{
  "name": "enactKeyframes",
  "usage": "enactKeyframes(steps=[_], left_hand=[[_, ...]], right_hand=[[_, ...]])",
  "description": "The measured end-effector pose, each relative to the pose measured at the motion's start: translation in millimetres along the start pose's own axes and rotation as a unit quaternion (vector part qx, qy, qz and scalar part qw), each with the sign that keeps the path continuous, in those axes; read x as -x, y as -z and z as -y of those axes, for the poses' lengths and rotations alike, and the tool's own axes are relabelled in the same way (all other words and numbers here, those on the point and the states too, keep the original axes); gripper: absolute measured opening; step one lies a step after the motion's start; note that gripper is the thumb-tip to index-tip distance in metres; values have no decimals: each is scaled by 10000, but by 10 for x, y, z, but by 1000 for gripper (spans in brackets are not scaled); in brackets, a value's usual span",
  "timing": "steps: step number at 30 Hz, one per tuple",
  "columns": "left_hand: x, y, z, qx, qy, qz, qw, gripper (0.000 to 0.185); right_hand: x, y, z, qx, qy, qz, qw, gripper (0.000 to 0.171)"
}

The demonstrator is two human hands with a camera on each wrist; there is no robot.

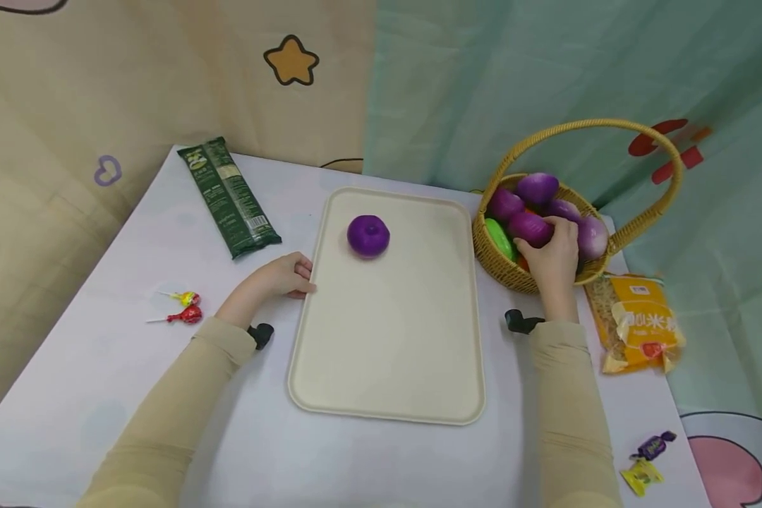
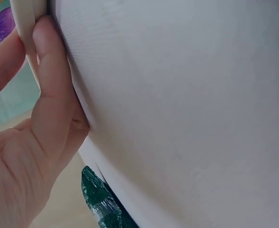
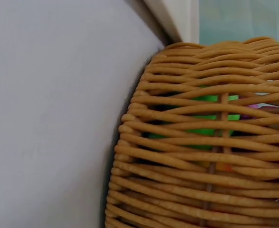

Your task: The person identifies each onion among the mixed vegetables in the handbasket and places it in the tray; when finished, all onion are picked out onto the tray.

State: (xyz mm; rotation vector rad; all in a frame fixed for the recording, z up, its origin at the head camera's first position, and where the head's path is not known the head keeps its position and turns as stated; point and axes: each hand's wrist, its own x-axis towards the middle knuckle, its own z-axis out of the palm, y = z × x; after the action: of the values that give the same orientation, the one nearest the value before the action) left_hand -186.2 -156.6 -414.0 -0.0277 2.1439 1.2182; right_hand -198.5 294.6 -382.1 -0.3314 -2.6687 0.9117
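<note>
Nearest the camera, two beige sleeves [image 1: 165, 416] reach over the white table [image 1: 101, 395], with two wrapped candies, purple and yellow [image 1: 648, 458], near its right front edge. Between the arms lies the cream rectangular plastic tray [image 1: 387, 353], mostly bare. The left hand [image 1: 279, 276] rests against the tray's left rim, fingers loosely curled and pressing it, as the left wrist view shows. Left of that hand lie two lollipops, yellow and red [image 1: 184, 307]. A round purple toy vegetable [image 1: 368, 235] sits in the tray's far half. The right hand [image 1: 555, 254] reaches into the woven wicker basket [image 1: 502, 271] just right of the tray, fingers curled round a purple toy onion [image 1: 528, 227] among others. An orange snack packet [image 1: 641, 324] lies beside the basket; a dark green packet [image 1: 228, 194] lies far left.
</note>
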Motion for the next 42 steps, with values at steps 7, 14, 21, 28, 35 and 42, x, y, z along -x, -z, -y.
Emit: enactKeyframes(steps=[7,14,21,28,35,42], left_hand=[[-43,8,-17,183,43,28,9998,47],[-32,7,-16,230,174,-7,9996,49],[-20,19,-34,181,194,-84,9996,49],[-12,-46,5,202,187,-94,9996,47],[6,-93,2,192,208,-178,9994,49],[17,-87,-44,70,128,-273,9995,46]], right_hand=[[80,52,95,-1084,-532,-273,9923,68],[240,-27,443,-2130,-582,10,9753,63],[331,-425,728,-2394,-570,1031,9637,67],[288,-911,871,-2334,-970,1654,9533,67],[295,-1141,898,-2025,-1306,1964,9505,61],[300,-1158,874,-1865,-1101,2158,9521,62]])
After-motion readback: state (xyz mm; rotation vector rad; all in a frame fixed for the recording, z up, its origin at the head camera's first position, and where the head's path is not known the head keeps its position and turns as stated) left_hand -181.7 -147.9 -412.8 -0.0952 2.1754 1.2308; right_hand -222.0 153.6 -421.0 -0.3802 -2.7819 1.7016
